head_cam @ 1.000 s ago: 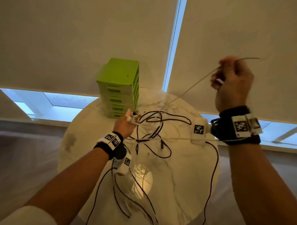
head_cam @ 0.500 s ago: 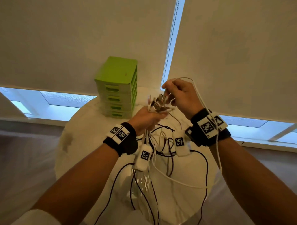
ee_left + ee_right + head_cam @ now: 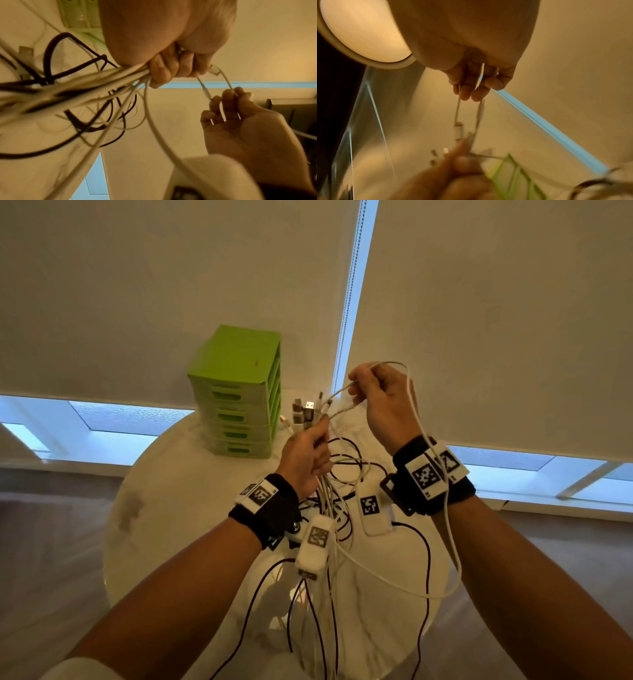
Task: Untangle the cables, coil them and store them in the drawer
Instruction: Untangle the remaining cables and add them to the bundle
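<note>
My left hand [image 3: 308, 455] [image 3: 173, 69] grips a bundle of white and black cables [image 3: 325, 505] [image 3: 96, 81] above the round table, with several plug ends [image 3: 305, 414] sticking up past the fist. My right hand [image 3: 373, 395] [image 3: 471, 86] [image 3: 228, 102] pinches two strands of a white cable [image 3: 448, 529] [image 3: 479, 112] just right of the bundle; that cable loops over the right wrist and hangs down. The green drawer unit [image 3: 239, 392] stands at the table's far side, its drawers closed.
The round white marble table [image 3: 164, 508] carries loose black cable loops [image 3: 346, 470] under my hands. Roller blinds and a bead chain [image 3: 349, 292] hang behind it. Black leads from the wrist cameras dangle toward the near table edge.
My right hand came down from high on the right to the bundle and now pinches the white cable beside my left hand, which has lifted the cable ends off the table.
</note>
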Available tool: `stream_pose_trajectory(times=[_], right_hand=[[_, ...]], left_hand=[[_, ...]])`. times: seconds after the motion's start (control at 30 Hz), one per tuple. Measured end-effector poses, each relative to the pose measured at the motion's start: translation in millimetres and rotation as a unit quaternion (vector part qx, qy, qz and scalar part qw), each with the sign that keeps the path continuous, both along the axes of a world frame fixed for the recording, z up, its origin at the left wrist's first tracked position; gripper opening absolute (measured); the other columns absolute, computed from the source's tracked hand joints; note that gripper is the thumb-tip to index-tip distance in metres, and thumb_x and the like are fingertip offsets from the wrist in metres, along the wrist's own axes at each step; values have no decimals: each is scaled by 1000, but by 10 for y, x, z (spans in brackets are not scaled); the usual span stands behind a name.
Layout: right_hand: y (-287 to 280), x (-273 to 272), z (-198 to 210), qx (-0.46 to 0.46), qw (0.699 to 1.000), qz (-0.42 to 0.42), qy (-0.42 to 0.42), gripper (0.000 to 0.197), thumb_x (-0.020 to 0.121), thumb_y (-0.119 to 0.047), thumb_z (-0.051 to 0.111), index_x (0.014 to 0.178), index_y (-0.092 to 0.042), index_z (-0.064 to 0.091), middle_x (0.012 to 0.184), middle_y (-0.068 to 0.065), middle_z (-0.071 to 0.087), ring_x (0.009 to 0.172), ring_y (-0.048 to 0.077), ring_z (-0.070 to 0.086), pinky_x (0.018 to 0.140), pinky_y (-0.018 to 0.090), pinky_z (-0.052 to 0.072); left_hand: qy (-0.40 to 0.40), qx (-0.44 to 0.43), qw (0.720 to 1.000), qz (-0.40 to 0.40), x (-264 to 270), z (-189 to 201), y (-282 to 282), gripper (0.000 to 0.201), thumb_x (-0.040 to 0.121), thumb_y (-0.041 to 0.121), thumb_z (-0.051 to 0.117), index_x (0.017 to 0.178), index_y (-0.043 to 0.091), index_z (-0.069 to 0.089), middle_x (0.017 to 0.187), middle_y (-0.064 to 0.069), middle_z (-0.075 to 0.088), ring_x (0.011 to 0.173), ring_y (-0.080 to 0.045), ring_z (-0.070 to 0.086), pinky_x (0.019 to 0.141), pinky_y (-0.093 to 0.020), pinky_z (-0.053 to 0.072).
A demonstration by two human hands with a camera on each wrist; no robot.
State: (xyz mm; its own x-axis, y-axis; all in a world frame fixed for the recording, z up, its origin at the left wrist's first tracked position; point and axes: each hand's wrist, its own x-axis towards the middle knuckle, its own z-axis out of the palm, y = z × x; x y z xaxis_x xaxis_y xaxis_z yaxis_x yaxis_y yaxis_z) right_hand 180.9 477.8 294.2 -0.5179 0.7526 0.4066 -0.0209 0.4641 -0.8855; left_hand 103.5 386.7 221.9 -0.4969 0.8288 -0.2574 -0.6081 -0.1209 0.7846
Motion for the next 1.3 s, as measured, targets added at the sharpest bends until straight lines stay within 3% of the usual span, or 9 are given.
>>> stream_pose_trajectory(times=[0.3, 0.4, 0.5, 0.63, 0.77, 0.97, 1.07, 1.2, 1.3], right_hand=[[291, 199, -21, -21, 991, -114, 63, 16, 94, -10, 54, 85, -5, 66, 66, -15, 64, 66, 12, 64, 54, 29, 51], [276, 328, -116, 10, 998, -37, -41, 17, 95, -14, 54, 87, -7, 68, 75, -4, 66, 67, 21, 66, 57, 33, 53], [7, 289, -113, -13, 993, 97, -63, 18, 95, -5, 53, 90, 4, 68, 83, 14, 64, 57, 10, 63, 48, 17, 47], [-168, 216, 48, -63, 990, 128, 22, 15, 95, -2, 52, 93, 4, 65, 82, 23, 61, 50, 8, 60, 43, 10, 39], [-126, 293, 32, -86, 992, 79, 52, 14, 96, -7, 51, 100, -3, 64, 89, 24, 63, 55, 9, 61, 44, 12, 40], [-245, 454, -765, 39, 969, 127, -208, 48, 92, -41, 56, 136, -30, 43, 103, -2, 63, 85, -3, 59, 76, 16, 45], [-181, 626, -1247, 171, 898, 95, -393, 59, 81, -68, 47, 127, -31, 52, 117, -2, 62, 110, 16, 55, 94, 38, 42], [83, 780, -1431, 154, 937, 61, -309, 45, 82, -60, 58, 84, -16, 67, 88, -3, 62, 86, 16, 54, 79, 32, 43], [230, 920, -1545, 120, 940, 92, -306, 29, 90, -37, 60, 76, -11, 61, 80, -2, 53, 77, 17, 51, 73, 31, 40]], left_hand=[[55, -11, 980, -193, -309, -20, -303, 34, 87, 28, 63, 56, 21, 51, 44, 10, 24, 35, -4, 20, 42, -23, 9], [-7, 68, 995, -73, -383, -17, -332, 8, 78, 21, 68, 85, 22, 66, 43, 12, 25, 34, -2, 21, 39, -19, 14], [34, 33, 997, -59, -319, -14, -246, 36, 77, 14, 60, 112, 21, 63, 45, 11, 22, 33, -3, 19, 39, -17, 15], [140, -15, 973, -184, -118, 71, -226, 12, 87, 24, 59, 95, 20, 67, 51, 8, 24, 42, -6, 17, 43, -22, 12], [183, -22, 960, -209, -126, 99, -255, 20, 99, 23, 47, 92, 12, 62, 68, 4, 52, 45, -7, 18, 43, -21, 15], [91, 11, 990, -112, -230, 219, -283, 20, 101, 27, 42, 91, 16, 56, 70, 5, 63, 37, -2, 20, 41, -17, 14], [62, 38, 994, -76, -384, 255, -356, 19, 98, 29, 42, 91, 17, 54, 68, 5, 61, 35, -1, 21, 37, -15, 16], [7, 71, 997, -15, -564, 238, -457, 20, 97, 30, 39, 87, 19, 52, 63, 6, 58, 30, 0, 23, 34, -13, 17], [-41, 106, 993, 25, -701, 240, -530, 19, 91, 30, 43, 81, 21, 56, 61, 7, 56, 27, -1, 24, 33, -13, 17]])
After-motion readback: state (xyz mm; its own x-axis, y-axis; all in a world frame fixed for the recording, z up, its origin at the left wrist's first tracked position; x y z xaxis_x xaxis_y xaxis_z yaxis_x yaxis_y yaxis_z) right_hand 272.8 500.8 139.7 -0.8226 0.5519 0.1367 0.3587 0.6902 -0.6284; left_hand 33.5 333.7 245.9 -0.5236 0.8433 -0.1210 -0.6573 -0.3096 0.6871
